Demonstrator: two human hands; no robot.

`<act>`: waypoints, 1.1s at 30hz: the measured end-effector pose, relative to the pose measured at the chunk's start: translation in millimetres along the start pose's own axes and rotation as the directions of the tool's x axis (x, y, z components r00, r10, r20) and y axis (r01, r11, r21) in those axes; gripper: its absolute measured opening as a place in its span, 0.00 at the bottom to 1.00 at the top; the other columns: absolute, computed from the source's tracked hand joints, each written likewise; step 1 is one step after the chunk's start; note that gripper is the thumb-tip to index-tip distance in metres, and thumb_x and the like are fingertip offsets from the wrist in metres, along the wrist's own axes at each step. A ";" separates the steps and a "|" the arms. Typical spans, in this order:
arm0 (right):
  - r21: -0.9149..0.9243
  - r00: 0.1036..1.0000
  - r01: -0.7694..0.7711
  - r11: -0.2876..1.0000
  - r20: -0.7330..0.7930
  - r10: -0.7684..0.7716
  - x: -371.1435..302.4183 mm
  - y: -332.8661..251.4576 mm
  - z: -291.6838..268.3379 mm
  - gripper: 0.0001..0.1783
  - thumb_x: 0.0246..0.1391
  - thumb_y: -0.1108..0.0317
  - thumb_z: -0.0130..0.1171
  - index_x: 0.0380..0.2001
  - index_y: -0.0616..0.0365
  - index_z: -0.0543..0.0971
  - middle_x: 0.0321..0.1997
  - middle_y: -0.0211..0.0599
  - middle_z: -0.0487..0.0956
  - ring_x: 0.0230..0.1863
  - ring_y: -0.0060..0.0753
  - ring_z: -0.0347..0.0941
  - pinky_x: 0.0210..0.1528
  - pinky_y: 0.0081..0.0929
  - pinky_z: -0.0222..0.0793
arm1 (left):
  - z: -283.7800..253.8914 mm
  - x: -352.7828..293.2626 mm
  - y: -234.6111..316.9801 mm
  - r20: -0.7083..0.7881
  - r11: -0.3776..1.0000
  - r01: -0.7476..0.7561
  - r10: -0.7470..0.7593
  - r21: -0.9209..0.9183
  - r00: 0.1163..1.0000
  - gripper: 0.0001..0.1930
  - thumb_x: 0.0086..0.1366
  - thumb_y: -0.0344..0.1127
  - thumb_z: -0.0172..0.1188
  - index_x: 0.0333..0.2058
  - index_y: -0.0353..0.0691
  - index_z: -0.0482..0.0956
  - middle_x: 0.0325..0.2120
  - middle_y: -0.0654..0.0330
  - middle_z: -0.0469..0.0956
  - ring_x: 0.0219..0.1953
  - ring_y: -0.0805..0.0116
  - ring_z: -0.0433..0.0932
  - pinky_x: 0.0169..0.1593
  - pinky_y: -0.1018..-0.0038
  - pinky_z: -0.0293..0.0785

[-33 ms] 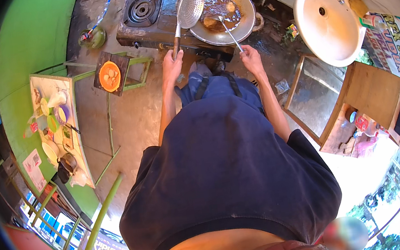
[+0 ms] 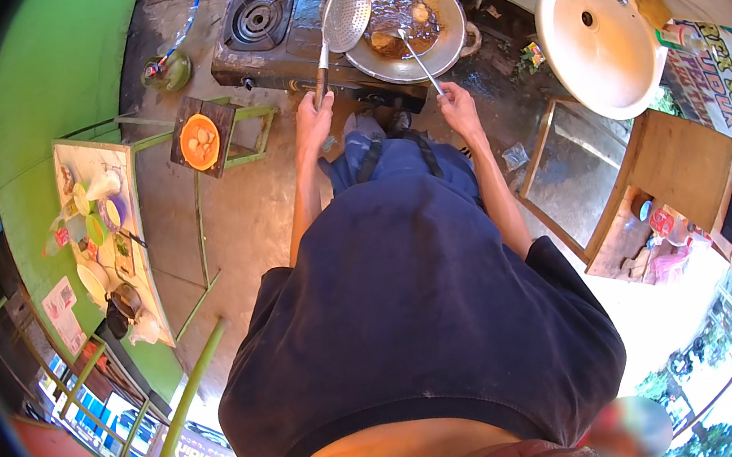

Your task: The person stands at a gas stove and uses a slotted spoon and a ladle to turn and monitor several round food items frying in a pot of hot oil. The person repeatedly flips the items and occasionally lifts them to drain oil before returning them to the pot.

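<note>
My left hand is closed around the dark handle of a perforated skimmer. The skimmer's round head hangs over the left rim of a wide metal wok. In my right hand is a long, thin metal utensil. Its tip reaches into the dark bubbling oil, and its exact shape is too small to tell. Two browned pieces of food lie in the oil: one piece toward the upper right, another piece lower left, near the utensil's tip.
The wok sits on the right side of a stove, with a bare burner at left. An orange bowl holding pale lumps rests on a small stand. A green gas cylinder stands behind. A white sink is at right, a cluttered table at left.
</note>
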State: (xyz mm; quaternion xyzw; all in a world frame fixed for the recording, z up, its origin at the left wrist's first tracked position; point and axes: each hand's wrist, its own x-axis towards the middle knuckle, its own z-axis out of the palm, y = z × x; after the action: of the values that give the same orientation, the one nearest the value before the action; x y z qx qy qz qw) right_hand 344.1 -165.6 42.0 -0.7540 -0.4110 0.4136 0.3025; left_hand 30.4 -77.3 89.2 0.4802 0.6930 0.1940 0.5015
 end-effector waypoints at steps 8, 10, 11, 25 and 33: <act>-0.081 0.995 0.003 0.997 -0.100 -0.011 -21.6 -24.7 3.0 0.16 0.57 0.69 0.58 0.48 0.63 0.80 0.29 0.48 0.81 0.33 0.43 0.80 0.41 0.37 0.74 | 2.6 44.0 -22.7 0.042 0.991 -0.131 0.132 -0.026 0.990 0.17 0.68 0.49 0.61 0.36 0.38 0.73 0.17 0.68 0.69 0.15 0.79 0.63 0.18 0.77 0.57; -0.015 0.991 -0.010 1.000 -0.135 0.007 -17.9 -25.1 5.7 0.16 0.58 0.69 0.57 0.47 0.64 0.80 0.28 0.44 0.82 0.31 0.38 0.79 0.39 0.34 0.73 | 1.3 54.3 -24.8 0.076 0.992 -0.114 0.118 -0.055 0.990 0.17 0.68 0.49 0.61 0.36 0.39 0.73 0.17 0.69 0.68 0.15 0.80 0.63 0.18 0.77 0.57; 0.047 0.987 -0.014 0.999 -0.159 0.021 -17.2 -23.1 7.7 0.15 0.58 0.69 0.57 0.47 0.64 0.80 0.28 0.41 0.82 0.31 0.34 0.78 0.38 0.32 0.73 | 0.4 56.3 -24.1 0.083 0.992 -0.120 0.122 -0.028 0.989 0.18 0.68 0.49 0.60 0.37 0.36 0.74 0.20 0.61 0.72 0.21 0.70 0.69 0.25 0.71 0.62; -0.119 0.970 -0.084 0.989 -0.237 0.054 55.6 4.9 -34.5 0.17 0.64 0.65 0.47 0.45 0.66 0.78 0.33 0.53 0.81 0.37 0.49 0.79 0.41 0.41 0.72 | 1.0 74.0 4.2 0.125 0.998 0.024 -0.016 -0.066 0.992 0.20 0.67 0.49 0.60 0.37 0.33 0.76 0.20 0.61 0.76 0.22 0.72 0.73 0.27 0.70 0.68; 0.187 0.917 -0.369 0.911 0.233 0.324 74.2 -16.0 -58.3 0.12 0.69 0.67 0.44 0.46 0.62 0.74 0.24 0.25 0.69 0.16 0.14 0.58 0.17 0.18 0.55 | 29.6 70.2 -1.7 0.066 0.992 0.026 -0.019 -0.120 0.998 0.18 0.68 0.48 0.60 0.35 0.37 0.72 0.19 0.64 0.71 0.17 0.76 0.67 0.21 0.74 0.60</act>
State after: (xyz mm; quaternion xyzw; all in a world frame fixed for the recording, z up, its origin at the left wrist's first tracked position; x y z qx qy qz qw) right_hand 412.8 -100.1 54.5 -0.7309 -0.2481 0.5775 0.2660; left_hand 53.2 -24.0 39.7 0.4469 0.6688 0.2145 0.5540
